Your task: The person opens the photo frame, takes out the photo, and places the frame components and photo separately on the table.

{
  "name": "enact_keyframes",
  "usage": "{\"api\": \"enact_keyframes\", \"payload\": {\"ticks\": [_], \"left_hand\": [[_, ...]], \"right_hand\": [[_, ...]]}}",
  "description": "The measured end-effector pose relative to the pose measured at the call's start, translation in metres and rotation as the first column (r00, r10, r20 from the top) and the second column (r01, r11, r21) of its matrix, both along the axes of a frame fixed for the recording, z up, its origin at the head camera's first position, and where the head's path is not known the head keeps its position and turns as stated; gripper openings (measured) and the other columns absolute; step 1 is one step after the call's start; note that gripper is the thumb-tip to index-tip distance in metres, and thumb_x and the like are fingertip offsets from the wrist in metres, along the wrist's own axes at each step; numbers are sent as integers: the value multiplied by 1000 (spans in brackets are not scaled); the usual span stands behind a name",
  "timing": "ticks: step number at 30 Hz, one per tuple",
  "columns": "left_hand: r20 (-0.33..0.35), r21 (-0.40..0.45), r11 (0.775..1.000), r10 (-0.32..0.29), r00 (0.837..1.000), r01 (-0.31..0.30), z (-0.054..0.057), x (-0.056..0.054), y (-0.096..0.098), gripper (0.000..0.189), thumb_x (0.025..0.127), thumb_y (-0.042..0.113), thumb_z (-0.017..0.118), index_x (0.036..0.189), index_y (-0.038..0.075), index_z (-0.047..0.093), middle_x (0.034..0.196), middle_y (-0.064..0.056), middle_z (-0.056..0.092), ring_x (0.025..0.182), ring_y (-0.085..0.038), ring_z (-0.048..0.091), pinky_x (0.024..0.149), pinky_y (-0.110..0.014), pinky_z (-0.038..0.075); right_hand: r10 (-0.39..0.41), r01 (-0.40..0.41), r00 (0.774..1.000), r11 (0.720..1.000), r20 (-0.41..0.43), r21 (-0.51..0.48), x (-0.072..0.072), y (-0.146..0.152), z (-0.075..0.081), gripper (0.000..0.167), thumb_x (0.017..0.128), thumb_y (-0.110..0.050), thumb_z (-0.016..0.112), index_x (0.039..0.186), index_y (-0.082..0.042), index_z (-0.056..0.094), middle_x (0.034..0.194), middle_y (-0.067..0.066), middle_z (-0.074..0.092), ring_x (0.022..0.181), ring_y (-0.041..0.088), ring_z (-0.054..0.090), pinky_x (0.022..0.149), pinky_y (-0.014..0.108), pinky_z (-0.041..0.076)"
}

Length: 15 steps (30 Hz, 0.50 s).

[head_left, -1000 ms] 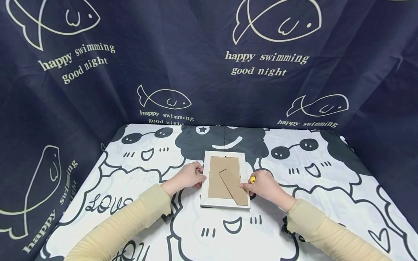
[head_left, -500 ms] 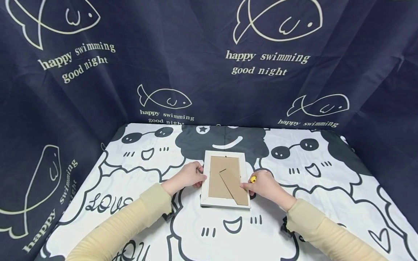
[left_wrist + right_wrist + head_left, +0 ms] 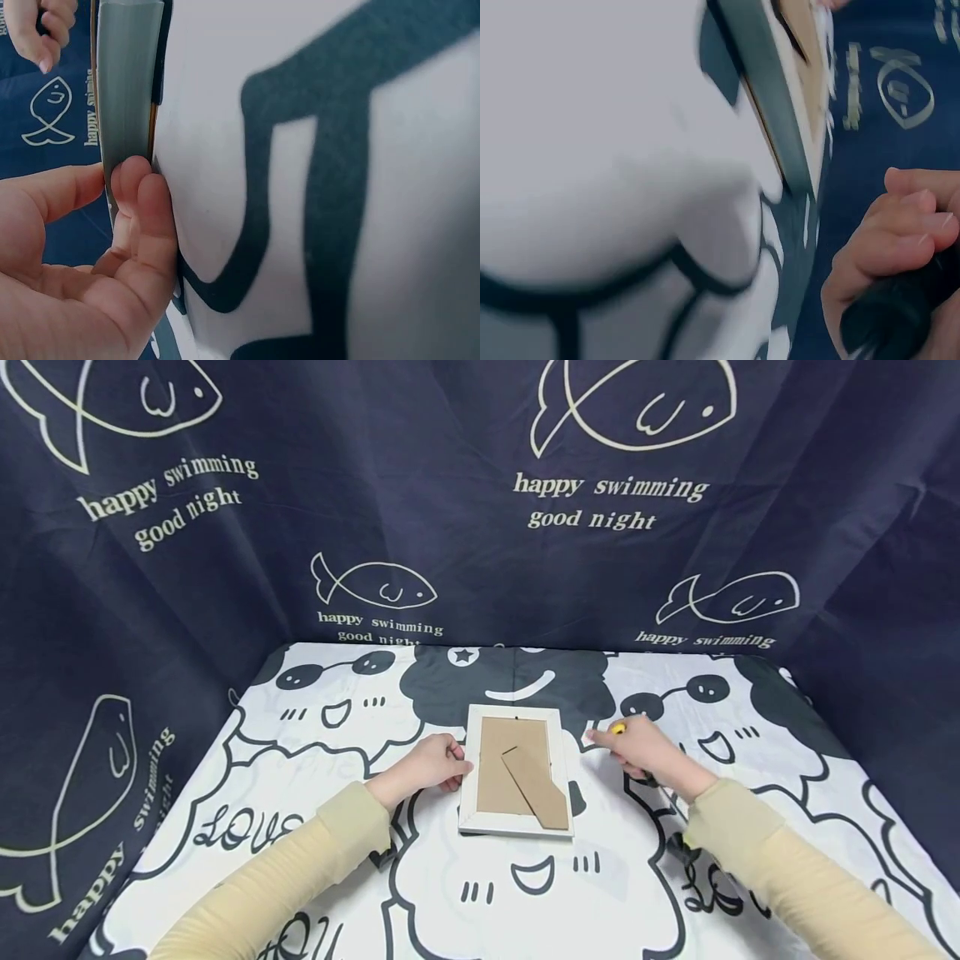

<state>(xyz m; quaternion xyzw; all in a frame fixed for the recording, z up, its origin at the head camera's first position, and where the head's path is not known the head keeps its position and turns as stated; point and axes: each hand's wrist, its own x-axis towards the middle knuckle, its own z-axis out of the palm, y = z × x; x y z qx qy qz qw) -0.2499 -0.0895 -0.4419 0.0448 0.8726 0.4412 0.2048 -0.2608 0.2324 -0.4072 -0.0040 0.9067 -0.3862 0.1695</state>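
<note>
A white picture frame [image 3: 557, 739] lies face down on the cloth, its brown backing board [image 3: 491, 777] and stand flap [image 3: 538, 785] facing up. My left hand [image 3: 427, 764] grips the frame's left edge; in the left wrist view the thumb is on the back side and curled fingers [image 3: 142, 217] press the outer side. Off the frame's right side, my right hand [image 3: 641, 747] holds a screwdriver [image 3: 889, 319] with a dark handle and a yellow end. The start of a metal shaft shows in the right wrist view; most of the tool is hidden by the hand.
A white cloth [image 3: 337, 893] with black cartoon sheep covers the table. Dark blue curtains [image 3: 465, 510] with fish drawings and lettering hang behind and at both sides. Dark wrist gear shows under both sleeves.
My right hand has left the frame's right edge and moved away to the upper right, still holding the screwdriver. The left hand and the frame stay in place.
</note>
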Motion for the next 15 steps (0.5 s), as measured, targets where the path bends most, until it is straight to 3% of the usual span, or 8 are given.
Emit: {"api": "enact_keyframes", "payload": {"ticks": [6, 11, 15], "left_hand": [[9, 5, 1000, -18, 1000, 18, -2, -2, -1, 16, 87, 13, 66, 86, 2, 55, 64, -7, 63, 52, -13, 62, 52, -26, 53], [4, 1, 999, -34, 999, 34, -3, -3, -3, 16, 87, 14, 66, 85, 3, 55, 63, -6, 63, 51, -13, 61, 52, -26, 53], [3, -2, 999, -37, 999, 37, -3, -3, -3, 16, 87, 14, 66, 84, 3, 54, 63, -6, 63, 52, -13, 61, 53, -26, 53]], "right_hand": [[-64, 79, 994, 982, 89, -171, -26, 33, 16, 45, 93, -38, 56, 58, -16, 40, 49, -6, 39, 38, 8, 34, 40, 23, 32], [-78, 88, 995, 984, 67, -152, -47, 56, 21, 44, 94, -36, 54, 58, -14, 41, 50, -5, 40, 39, 7, 35, 41, 23, 34], [-136, 141, 989, 983, 50, -115, -61, 73, 20, 43, 94, -37, 53, 61, -12, 44, 50, -5, 42, 40, 7, 39, 42, 23, 37]]}}
